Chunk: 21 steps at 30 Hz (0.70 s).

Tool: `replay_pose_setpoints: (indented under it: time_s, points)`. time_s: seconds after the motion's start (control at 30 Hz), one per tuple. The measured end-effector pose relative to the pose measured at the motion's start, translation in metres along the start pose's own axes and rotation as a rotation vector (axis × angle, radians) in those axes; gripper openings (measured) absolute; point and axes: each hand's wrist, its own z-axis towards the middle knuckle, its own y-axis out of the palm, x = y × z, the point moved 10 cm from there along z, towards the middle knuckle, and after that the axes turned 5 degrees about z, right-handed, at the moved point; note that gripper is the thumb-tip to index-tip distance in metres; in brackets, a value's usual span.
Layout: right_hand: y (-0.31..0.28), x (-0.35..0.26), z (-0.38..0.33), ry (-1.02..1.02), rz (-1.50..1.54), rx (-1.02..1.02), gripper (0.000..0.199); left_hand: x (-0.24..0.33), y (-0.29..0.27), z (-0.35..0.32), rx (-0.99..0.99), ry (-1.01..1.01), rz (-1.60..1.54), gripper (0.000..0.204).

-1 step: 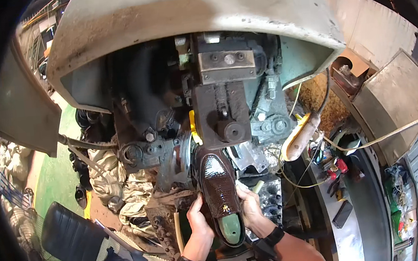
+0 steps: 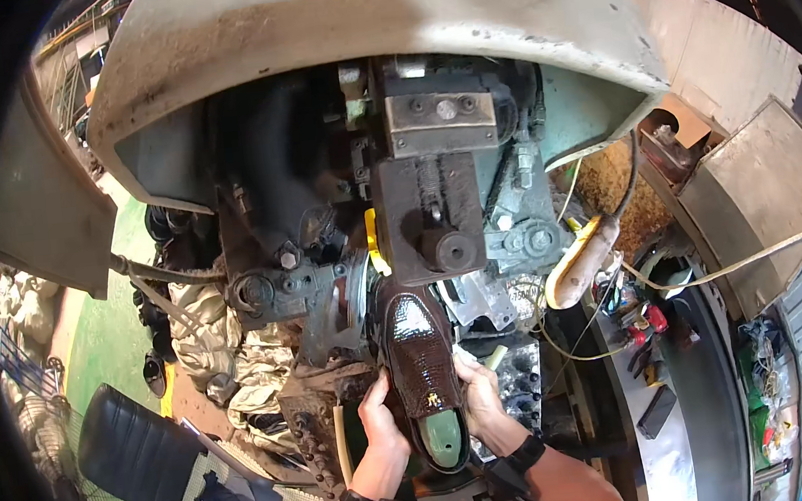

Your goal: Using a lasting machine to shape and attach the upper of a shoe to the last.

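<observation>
A glossy dark brown loafer with a scale-like texture and a small gold ornament lies between my hands, its toe pointing away from me. A green shoe last fills its opening. My left hand grips the shoe's left side near the heel, fingers mostly hidden beneath it. On the opposite side my right hand holds it the same way. The toe reaches up to the dark metal block of a machine; whether it touches cannot be made out. A yellow strip stands just left of that block.
A large pale hood arches over the machine. To the right, a whitish, elongated handle-like piece hangs by a cable. Tools and a black phone-like object lie on a side bench. A black chair and cloth bundles are at left.
</observation>
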Motion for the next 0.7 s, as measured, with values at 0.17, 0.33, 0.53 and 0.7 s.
replay_pose_setpoints:
  time_s: [0.17,0.33,0.53,0.7]
  points:
    - [-0.009,0.007,0.015,-0.046,-0.016,-0.071,0.023,-0.008,-0.022,0.016,0.04,0.003,0.01,0.032]
    - [0.0,0.007,0.014,-0.043,0.025,-0.096,0.023,-0.002,-0.009,0.01,-0.01,0.039,0.018,0.032]
    - [0.003,0.004,0.001,0.01,0.043,-0.092,0.028,-0.004,-0.004,0.002,0.019,-0.016,0.03,0.036]
    - [0.005,0.004,-0.002,0.03,0.052,-0.082,0.027,-0.005,0.01,-0.005,-0.046,-0.098,0.0,0.04]
